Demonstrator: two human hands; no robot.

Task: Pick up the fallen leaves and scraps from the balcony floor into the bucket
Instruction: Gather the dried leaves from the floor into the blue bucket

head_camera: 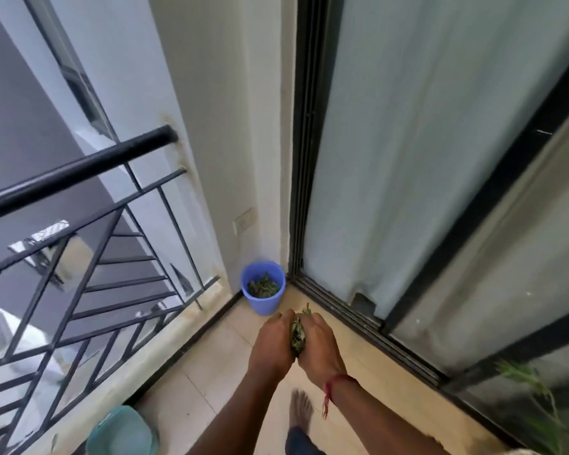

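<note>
Bunch of green-brown leaves (298, 334) held between left hand (271, 339) and right hand (319, 343), both curled round it. Blue bucket (262, 305) upright on floor (230, 372) just ahead, more leaves inside.

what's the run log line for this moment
phase: not yet dumped | left hand: holds leaves | right hand: holds leaves | bucket: floor corner ahead, partly filled

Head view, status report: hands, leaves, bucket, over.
Hands: left hand and right hand cupped together around clump of green leaves. Ahead in corner, round blue plastic bucket, leaf scraps already inside. No obstacle seen between.
</note>
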